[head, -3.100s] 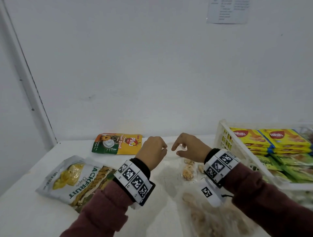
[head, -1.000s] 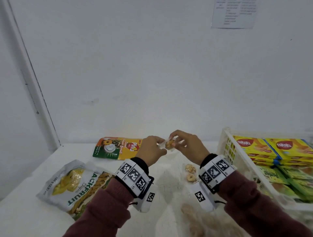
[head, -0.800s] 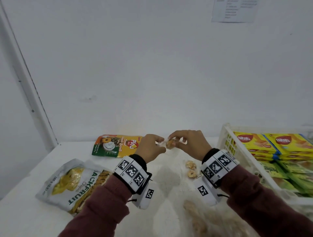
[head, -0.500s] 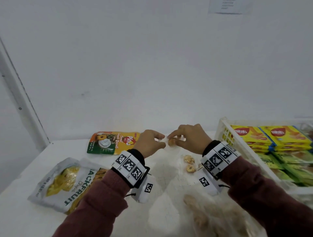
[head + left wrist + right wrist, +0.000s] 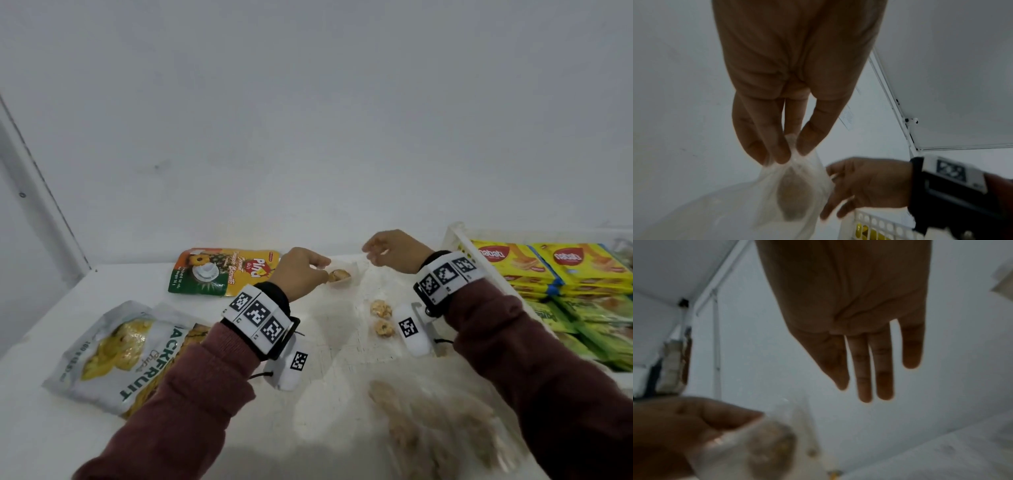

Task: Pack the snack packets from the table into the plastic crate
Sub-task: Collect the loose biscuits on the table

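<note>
My left hand [image 5: 303, 274] pinches the top of a small clear packet [image 5: 340, 277] with a cookie inside; the pinch on the clear packet [image 5: 791, 183] shows in the left wrist view. My right hand [image 5: 394, 253] hovers just right of it, fingers straight and empty, as the right wrist view shows the right hand [image 5: 865, 366]. Two more small cookie packets [image 5: 381, 317] lie on the white table [image 5: 51, 438]. A Jackfruit chips bag [image 5: 123, 353] and a pineapple biscuit pouch [image 5: 222, 272] lie at the left. The white plastic crate [image 5: 459, 246] stands at the right.
The crate holds yellow wafer packs [image 5: 548, 263] and green packets [image 5: 589, 318]. A large clear bag of snacks [image 5: 442, 431] lies at the near edge between my arms. A white wall closes the back of the table.
My right hand has let go of the small packet and moved right, opening its fingers. The left hand keeps hold of the packet.
</note>
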Available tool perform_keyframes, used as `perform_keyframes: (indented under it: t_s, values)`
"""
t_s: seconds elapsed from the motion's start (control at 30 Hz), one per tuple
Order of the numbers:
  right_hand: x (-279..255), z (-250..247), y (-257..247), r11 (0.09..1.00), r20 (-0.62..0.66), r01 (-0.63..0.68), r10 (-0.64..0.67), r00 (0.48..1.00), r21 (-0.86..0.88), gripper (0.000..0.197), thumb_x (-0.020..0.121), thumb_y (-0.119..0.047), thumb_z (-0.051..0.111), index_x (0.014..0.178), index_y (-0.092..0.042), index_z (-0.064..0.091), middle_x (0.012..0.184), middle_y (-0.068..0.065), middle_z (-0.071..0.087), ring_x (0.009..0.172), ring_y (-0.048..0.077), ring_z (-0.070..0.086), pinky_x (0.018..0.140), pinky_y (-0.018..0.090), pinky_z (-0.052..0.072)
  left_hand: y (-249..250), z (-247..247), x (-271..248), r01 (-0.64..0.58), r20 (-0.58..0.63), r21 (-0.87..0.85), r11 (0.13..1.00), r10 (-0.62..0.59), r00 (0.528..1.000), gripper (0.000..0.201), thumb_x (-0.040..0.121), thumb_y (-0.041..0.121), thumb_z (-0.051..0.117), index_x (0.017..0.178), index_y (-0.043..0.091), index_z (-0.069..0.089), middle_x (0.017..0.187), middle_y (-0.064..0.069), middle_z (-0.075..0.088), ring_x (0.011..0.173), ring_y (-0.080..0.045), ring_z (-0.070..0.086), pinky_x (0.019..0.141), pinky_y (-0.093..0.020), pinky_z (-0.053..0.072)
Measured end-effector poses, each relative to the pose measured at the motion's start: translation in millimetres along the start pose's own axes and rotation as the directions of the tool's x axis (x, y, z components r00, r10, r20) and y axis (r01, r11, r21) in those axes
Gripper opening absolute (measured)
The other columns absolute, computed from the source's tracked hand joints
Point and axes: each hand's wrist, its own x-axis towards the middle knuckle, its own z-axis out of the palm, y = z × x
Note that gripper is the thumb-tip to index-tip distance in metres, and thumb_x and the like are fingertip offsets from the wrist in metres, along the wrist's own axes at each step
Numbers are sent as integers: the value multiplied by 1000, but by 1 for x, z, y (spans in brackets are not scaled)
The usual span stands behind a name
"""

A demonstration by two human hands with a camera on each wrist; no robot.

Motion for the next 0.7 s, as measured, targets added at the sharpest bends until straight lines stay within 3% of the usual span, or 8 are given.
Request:
perform_keyframes:
  t_s: [0.07,0.13,0.23,0.33,0.43,0.5,0.6,0.7]
  values:
    - [15,11,13,956,79,-118,143,987,-267,31,86,-6,61,116,-6,60,124,12,58,112,24,55,95,31,43,-2,-2,0,16,8,8,1000,-16,1000,37,85,3,56,122,4,59,128,-10,58,121,-19,52,95,-20,36]
    - [24,24,22,865,194,-134,255,947,-483,47,85,-16,65,129,-9,51,135,8,50,124,23,48,101,30,38,-3,-3,1,17,-3,24,1000,-17,1000,36,86,1,53,121,5,61,127,-10,59,119,-19,53,97,-23,39]
    - [32,40,34,777,246,-117,333,910,-618,63,81,-23,70,136,-13,43,140,5,44,127,23,44,105,31,37,-4,-4,1,11,-25,3,1000,-11,1000,34,86,-1,49,117,4,63,125,-10,60,101,-22,61,89,-26,45]
    - [41,49,42,720,253,-62,321,913,-692,59,70,-29,77,123,-15,55,128,4,55,114,23,55,99,36,46,-4,-5,2,-7,-42,-18,1000,7,999,32,88,0,46,114,3,64,123,-11,61,81,-20,61,81,-26,49]
    - [40,51,39,732,277,-25,288,917,-681,25,68,-24,79,82,-15,60,88,0,62,84,18,59,77,26,49,-4,-4,3,-2,-15,62,998,3,1000,32,90,1,43,113,4,66,123,-9,62,94,-20,63,76,-16,43]
    - [39,48,38,771,281,-22,258,924,-636,29,69,-19,77,63,-21,48,69,-6,51,65,11,50,60,23,43,-5,-5,3,2,4,86,996,-3,1000,33,91,1,42,115,4,65,124,-10,62,106,-20,61,74,-12,40]
    - [38,41,37,857,281,-68,241,929,-510,29,76,-5,67,62,-18,45,61,-5,51,50,7,47,49,19,38,-7,-10,5,-1,2,62,998,0,1000,35,91,-1,41,119,3,62,127,-12,60,105,-21,61,76,-19,43]
    - [29,29,28,903,270,-138,263,926,-407,22,81,2,58,76,-16,45,41,-7,57,37,5,48,41,18,35,-8,-13,7,-9,0,16,1000,9,1000,38,90,-2,39,120,3,62,123,-15,61,94,-21,60,67,-16,46]
